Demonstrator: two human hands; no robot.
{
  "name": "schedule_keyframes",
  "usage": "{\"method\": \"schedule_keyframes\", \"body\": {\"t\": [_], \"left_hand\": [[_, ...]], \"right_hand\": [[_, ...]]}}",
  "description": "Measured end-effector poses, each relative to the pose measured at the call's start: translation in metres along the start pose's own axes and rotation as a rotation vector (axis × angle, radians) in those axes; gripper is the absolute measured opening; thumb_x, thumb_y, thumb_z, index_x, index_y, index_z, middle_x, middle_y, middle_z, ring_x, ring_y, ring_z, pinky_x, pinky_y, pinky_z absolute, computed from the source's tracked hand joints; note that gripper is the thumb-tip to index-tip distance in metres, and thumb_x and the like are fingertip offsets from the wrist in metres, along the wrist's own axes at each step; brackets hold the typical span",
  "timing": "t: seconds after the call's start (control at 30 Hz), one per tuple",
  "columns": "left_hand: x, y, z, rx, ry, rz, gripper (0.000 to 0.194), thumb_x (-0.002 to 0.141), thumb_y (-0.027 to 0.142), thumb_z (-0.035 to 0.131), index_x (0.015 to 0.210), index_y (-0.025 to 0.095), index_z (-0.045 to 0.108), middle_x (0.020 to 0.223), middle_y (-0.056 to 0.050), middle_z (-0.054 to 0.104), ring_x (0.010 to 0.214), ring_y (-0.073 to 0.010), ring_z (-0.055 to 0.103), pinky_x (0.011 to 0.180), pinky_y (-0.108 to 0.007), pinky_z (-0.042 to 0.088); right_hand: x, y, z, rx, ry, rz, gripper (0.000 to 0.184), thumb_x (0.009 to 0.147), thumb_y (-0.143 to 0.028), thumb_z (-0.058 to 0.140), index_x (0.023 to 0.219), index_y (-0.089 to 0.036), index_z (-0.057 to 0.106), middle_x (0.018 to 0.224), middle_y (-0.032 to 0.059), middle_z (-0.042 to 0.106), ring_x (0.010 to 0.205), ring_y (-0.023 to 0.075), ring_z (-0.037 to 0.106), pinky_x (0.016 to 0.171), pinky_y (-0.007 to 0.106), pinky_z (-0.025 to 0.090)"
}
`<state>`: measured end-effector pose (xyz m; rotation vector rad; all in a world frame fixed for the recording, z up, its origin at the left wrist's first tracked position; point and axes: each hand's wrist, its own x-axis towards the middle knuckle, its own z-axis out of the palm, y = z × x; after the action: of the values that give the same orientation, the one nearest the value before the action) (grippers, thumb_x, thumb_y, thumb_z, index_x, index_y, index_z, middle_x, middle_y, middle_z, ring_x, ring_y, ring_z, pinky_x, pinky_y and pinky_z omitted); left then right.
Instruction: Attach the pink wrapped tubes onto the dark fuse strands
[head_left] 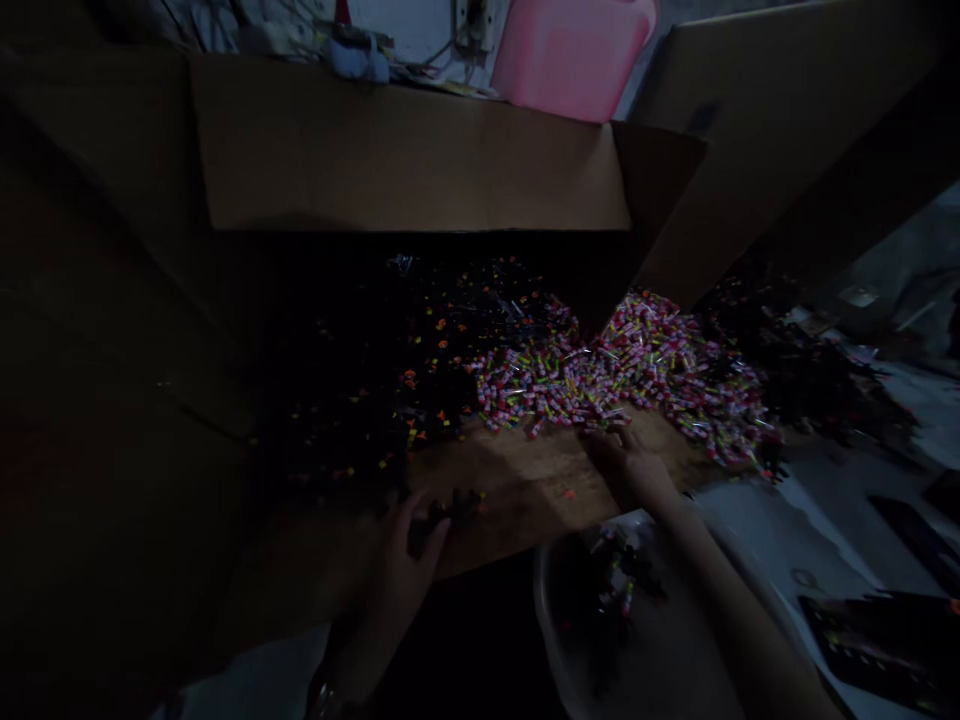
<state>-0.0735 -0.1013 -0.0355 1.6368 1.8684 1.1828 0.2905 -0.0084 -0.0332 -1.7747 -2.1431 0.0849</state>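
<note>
My left hand is closed around a small dark piece with a spot of yellow at its end, just above the wooden board. At the near edge of a heap of small pink, white and yellow pieces, my right hand has its fingers bent and partly apart. Its fingertips are close to the pieces, and I see nothing held in them. To the left lies a wide heap of dark pieces dotted with orange and yellow. Dim light hides its details.
A cardboard box stands open behind the heaps. Below my right forearm is a pale tub with dark pieces inside. At the back is a pink plastic container. More dark pieces are piled at right, above dark trays.
</note>
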Motion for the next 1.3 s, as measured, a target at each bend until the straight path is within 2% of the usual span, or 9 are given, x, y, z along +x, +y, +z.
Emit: {"method": "schedule_keyframes", "body": {"t": [0.17, 0.27, 0.43, 0.6, 0.83, 0.97, 1.13, 1.23, 1.3], "left_hand": [[-0.006, -0.011, 0.003, 0.069, 0.044, 0.143, 0.032, 0.083, 0.039, 0.054, 0.109, 0.020, 0.058, 0.093, -0.006, 0.066, 0.086, -0.0202, 0.064, 0.081, -0.034, 0.053], [-0.009, -0.020, 0.006, 0.106, 0.064, 0.229, 0.031, 0.085, 0.037, 0.053, 0.110, 0.020, 0.057, 0.102, -0.008, 0.066, 0.092, -0.0212, 0.064, 0.085, -0.036, 0.052], [-0.013, -0.024, 0.009, 0.167, 0.096, 0.231, 0.036, 0.085, 0.040, 0.054, 0.114, 0.019, 0.055, 0.092, -0.006, 0.068, 0.082, -0.0199, 0.066, 0.076, -0.034, 0.055], [-0.013, -0.022, 0.009, 0.181, 0.100, 0.253, 0.034, 0.086, 0.040, 0.052, 0.113, 0.019, 0.055, 0.098, -0.008, 0.068, 0.082, -0.0195, 0.067, 0.075, -0.034, 0.055], [-0.013, -0.023, 0.011, 0.231, 0.109, 0.363, 0.032, 0.086, 0.035, 0.053, 0.115, 0.020, 0.054, 0.106, -0.009, 0.067, 0.094, -0.0217, 0.065, 0.081, -0.036, 0.054], [-0.013, -0.026, 0.012, 0.245, 0.116, 0.398, 0.031, 0.086, 0.033, 0.054, 0.114, 0.021, 0.054, 0.104, -0.008, 0.067, 0.092, -0.0214, 0.065, 0.081, -0.036, 0.054], [-0.015, -0.028, 0.012, 0.247, 0.103, 0.390, 0.033, 0.086, 0.032, 0.054, 0.116, 0.021, 0.054, 0.105, -0.008, 0.067, 0.093, -0.0210, 0.065, 0.080, -0.035, 0.055], [-0.015, -0.025, 0.012, 0.259, 0.118, 0.415, 0.031, 0.086, 0.032, 0.055, 0.115, 0.021, 0.055, 0.106, -0.007, 0.067, 0.097, -0.0220, 0.064, 0.084, -0.036, 0.053], [-0.014, -0.022, 0.011, 0.272, 0.115, 0.428, 0.030, 0.086, 0.031, 0.054, 0.114, 0.021, 0.055, 0.106, -0.007, 0.068, 0.099, -0.0221, 0.064, 0.085, -0.036, 0.053]], "right_hand": [[0.006, 0.011, 0.010, -0.057, 0.048, -0.112, 0.025, 0.089, -0.035, 0.048, 0.105, -0.022, 0.063, 0.122, 0.0128, 0.051, 0.097, 0.0257, 0.057, 0.068, 0.032, 0.049], [0.018, 0.014, 0.020, -0.050, 0.073, -0.155, 0.024, 0.089, -0.032, 0.046, 0.102, -0.018, 0.060, 0.114, 0.0140, 0.054, 0.100, 0.0260, 0.055, 0.079, 0.036, 0.048], [0.046, 0.013, 0.029, -0.016, 0.071, -0.190, 0.029, 0.083, -0.027, 0.051, 0.109, -0.016, 0.055, 0.102, 0.0133, 0.059, 0.097, 0.0279, 0.055, 0.082, 0.040, 0.046], [0.062, 0.015, 0.021, 0.038, 0.111, -0.148, 0.023, 0.081, -0.028, 0.053, 0.102, -0.019, 0.057, 0.096, 0.0124, 0.062, 0.092, 0.0294, 0.056, 0.083, 0.042, 0.043], [0.051, 0.001, 0.026, 0.229, 0.232, -0.012, 0.026, 0.086, -0.028, 0.042, 0.109, -0.017, 0.049, 0.093, 0.0117, 0.063, 0.081, 0.0245, 0.060, 0.069, 0.037, 0.048], [0.049, -0.010, 0.025, 0.311, 0.167, -0.053, 0.035, 0.081, -0.028, 0.052, 0.115, -0.020, 0.052, 0.103, 0.0106, 0.062, 0.090, 0.0239, 0.061, 0.075, 0.037, 0.049], [0.052, -0.006, 0.026, 0.352, 0.124, -0.073, 0.034, 0.080, -0.036, 0.057, 0.110, -0.019, 0.058, 0.098, 0.0102, 0.065, 0.089, 0.0252, 0.060, 0.077, 0.039, 0.048], [0.044, -0.005, 0.035, 0.368, 0.194, -0.033, 0.045, 0.085, -0.039, 0.050, 0.123, -0.016, 0.048, 0.109, 0.0157, 0.061, 0.096, 0.0276, 0.058, 0.082, 0.044, 0.046], [0.035, -0.010, 0.042, 0.394, 0.182, -0.050, 0.052, 0.085, -0.037, 0.050, 0.130, -0.015, 0.039, 0.114, 0.0168, 0.058, 0.098, 0.0271, 0.058, 0.083, 0.044, 0.047]]}}
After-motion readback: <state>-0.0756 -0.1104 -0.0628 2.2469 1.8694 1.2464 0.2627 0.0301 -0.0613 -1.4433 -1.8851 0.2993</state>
